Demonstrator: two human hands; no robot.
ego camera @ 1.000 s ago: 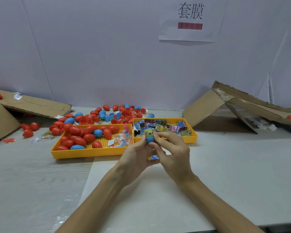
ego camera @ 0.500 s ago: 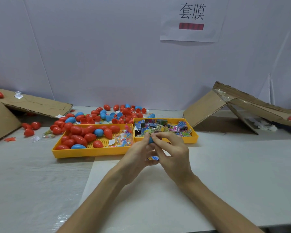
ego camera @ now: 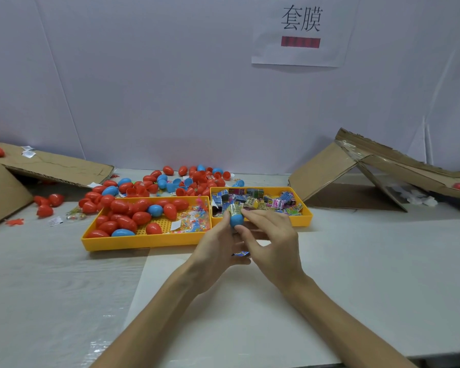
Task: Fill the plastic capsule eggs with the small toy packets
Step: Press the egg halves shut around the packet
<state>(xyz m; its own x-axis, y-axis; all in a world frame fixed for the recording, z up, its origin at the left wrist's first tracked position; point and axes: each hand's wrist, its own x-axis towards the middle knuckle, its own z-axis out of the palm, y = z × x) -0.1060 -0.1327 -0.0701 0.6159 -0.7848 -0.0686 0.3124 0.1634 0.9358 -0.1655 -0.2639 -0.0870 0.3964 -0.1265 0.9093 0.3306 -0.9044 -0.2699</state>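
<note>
Two hands are meeting over the bench's middle as I am watching remotely: the left hand (ego camera: 218, 243) is gripping a blue capsule half (ego camera: 236, 219), the right hand (ego camera: 274, 243) pinching it too, forefinger pressing a toy packet (ego camera: 235, 208) into its top. Beyond, yellow trays (ego camera: 144, 244) are holding eggs (ego camera: 122, 205) and packets (ego camera: 274, 201); loose eggs (ego camera: 197, 177) are crowding the far edge.

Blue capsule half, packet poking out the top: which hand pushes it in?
Right, probably. The right hand has a fingertip at the packet, while the left hand grips the blue capsule half and steadies it.
</note>
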